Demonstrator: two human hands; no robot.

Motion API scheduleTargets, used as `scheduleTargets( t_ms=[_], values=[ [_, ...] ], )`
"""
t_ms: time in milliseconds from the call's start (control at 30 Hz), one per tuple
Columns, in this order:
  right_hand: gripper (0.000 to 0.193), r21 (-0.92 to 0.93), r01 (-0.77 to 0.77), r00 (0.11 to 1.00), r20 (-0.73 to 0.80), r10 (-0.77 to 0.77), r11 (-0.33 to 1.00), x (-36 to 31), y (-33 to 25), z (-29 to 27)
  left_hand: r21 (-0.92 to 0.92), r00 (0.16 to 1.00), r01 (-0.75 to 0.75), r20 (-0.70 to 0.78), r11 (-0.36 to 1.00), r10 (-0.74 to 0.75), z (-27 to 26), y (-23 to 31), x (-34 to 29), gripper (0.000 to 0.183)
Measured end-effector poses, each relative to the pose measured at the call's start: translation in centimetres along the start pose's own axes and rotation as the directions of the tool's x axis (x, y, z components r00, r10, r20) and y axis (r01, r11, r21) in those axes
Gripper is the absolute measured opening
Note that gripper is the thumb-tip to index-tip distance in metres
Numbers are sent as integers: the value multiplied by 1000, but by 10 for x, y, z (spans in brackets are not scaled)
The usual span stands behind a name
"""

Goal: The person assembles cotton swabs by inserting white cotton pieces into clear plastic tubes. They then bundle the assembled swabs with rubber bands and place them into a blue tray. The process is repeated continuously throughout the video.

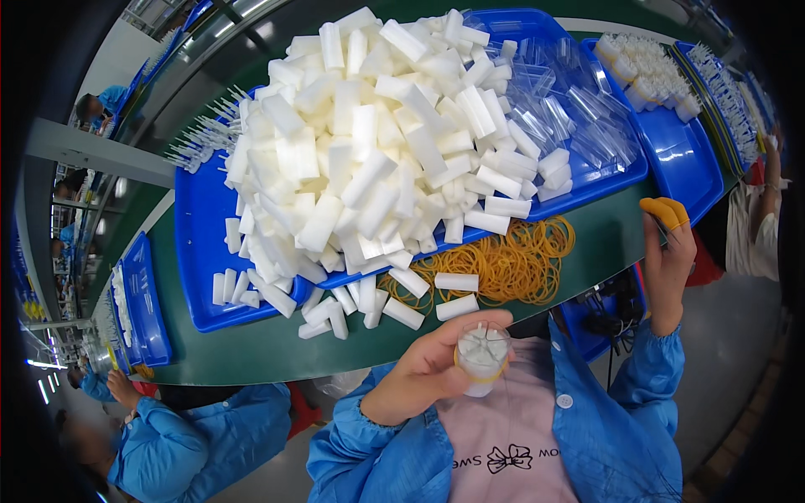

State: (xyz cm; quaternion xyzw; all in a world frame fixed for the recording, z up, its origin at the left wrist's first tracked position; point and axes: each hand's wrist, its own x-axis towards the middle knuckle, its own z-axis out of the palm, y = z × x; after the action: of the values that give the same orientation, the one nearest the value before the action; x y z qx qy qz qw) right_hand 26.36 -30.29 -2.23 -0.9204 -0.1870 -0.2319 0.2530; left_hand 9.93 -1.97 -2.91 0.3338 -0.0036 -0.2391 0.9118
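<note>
My left hand [432,369] is closed around a round bundle [482,350] in front of my chest. Clear plastic shows at its rim, white segments meet at its top, and a yellowish band runs around its side. Off to the right, my right hand [671,256] is raised beside the table edge, apart from the bundle. Orange finger cots [665,212] cover some of its fingertips; the fingers are extended and no object shows in them. Nearest the bundle on the table lie loose white foam blocks [457,310] and a heap of rubber bands [524,260].
A large pile of white foam blocks [360,151] fills a blue tray [201,251], with clear plastic sleeves [579,117] at its right end. Another blue tray [683,163] holds white bundles [646,71]. At left, a co-worker in a blue sleeve [172,436] sits by the green table [243,356].
</note>
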Motion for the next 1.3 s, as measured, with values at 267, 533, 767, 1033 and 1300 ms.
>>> scheduleTargets(
  t_ms=[267, 533, 767, 1033, 1300],
  values=[
    [17, -178, -41, 998, 39, 49, 983, -10, 38, 14, -395, 1000, 9, -7, 919, -12, 4, -4, 10, 66],
    [21, -261, 35, 999, 49, -23, 965, -15, 51, 18, -345, 1000, 21, 7, 938, -20, 0, -6, 9, 74],
    [64, 666, -78, 925, 325, -195, 742, -15, -58, -12, -518, 999, -15, -47, 855, -11, 7, -11, 11, 77],
    [77, 570, 143, 820, 389, -419, 809, -16, -123, 2, -440, 999, 9, -31, 898, -26, 6, -18, 12, 67],
    [72, 700, 100, 832, 331, -445, 707, -16, -108, 9, -249, 1000, 17, -10, 968, -20, 8, -11, 16, 64]
  ],
)
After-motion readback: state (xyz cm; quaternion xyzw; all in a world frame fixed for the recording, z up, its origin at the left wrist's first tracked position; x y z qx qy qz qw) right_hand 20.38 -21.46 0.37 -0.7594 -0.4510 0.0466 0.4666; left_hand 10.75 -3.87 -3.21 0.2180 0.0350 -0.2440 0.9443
